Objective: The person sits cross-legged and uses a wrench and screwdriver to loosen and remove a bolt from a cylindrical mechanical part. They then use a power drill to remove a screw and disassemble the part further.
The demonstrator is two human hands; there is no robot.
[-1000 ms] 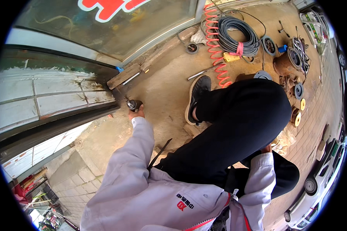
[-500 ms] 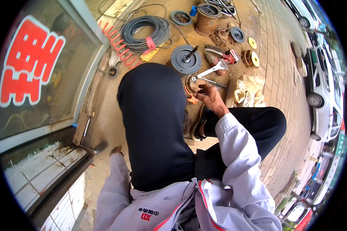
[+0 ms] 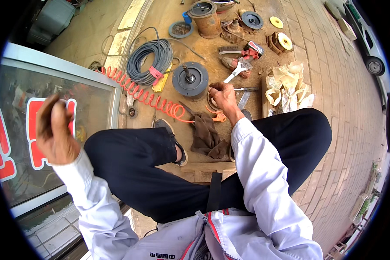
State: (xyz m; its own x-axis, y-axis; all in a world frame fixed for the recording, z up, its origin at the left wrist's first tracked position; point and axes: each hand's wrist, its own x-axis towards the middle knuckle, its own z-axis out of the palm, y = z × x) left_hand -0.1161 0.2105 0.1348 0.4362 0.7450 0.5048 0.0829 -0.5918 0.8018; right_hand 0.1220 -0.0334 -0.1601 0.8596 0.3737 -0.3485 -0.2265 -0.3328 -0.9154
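My left hand [image 3: 58, 132] is raised in front of the glass door, holding nothing, its fingers loosely bent and apart. Out past my knees, my right hand [image 3: 224, 99] has its fingers curled together at the near end of a silver wrench [image 3: 235, 73]. Whether they grip it is hidden. Left of that hand stands a dark grey round flanged part [image 3: 184, 86] with an upright shaft. A screwdriver [image 3: 249, 89] and a flat metal bar [image 3: 244, 100] lie to its right. Between my feet lies a crumpled brown cloth [image 3: 206, 136], beside an orange air-hose fitting [image 3: 219, 116].
A red coiled air hose [image 3: 149, 99] runs from the glass door [image 3: 65, 65] across the ground. Behind it lies a coil of grey cable [image 3: 136, 65]. A rusty cylinder [image 3: 206, 24], a red power tool [image 3: 252, 51] and a box of cream paper [image 3: 286, 89] stand around.
My left hand has risen from low beside my knee to before the glass door. My right hand has moved to the wrench's end, its fingers closing. My left knee has swung left, uncovering the cloth.
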